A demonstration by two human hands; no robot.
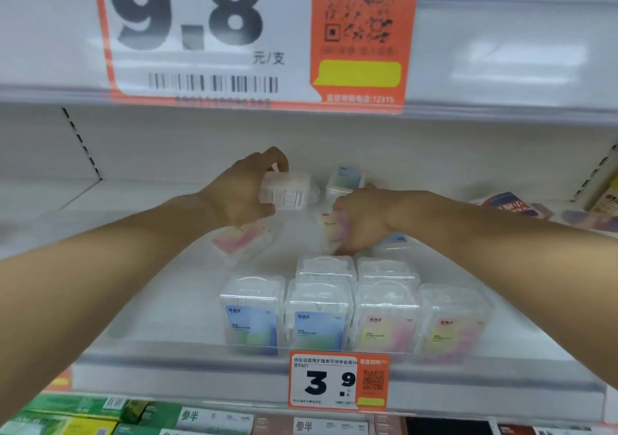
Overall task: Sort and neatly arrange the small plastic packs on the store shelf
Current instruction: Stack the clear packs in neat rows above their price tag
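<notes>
On the white store shelf (140, 301), between two price rails, a person's two bare arms are reaching in toward the back. Left hand (240, 194) is lifting one clear plastic pack (287, 192) off the shelf, thumb below and fingers curling over its top, so the grip is pinching that pack. Right hand (359, 220) is pressing down on a pink and yellow pack (332, 230) that is tilting on the shelf, fingers wrapping round it. Another pink pack (239, 239) is lying flat just under the left wrist, and a blue-labelled pack (344, 179) is standing near the back wall beyond the right hand. At the front edge, a tidy row of upright packs is standing side by side: two blue-green packs (284, 321) to the left, two pink-yellow packs (418, 324) to the right, with more clear packs behind them. An orange price tag (337, 381) reading 3.9 is hanging on the rail beneath them
</notes>
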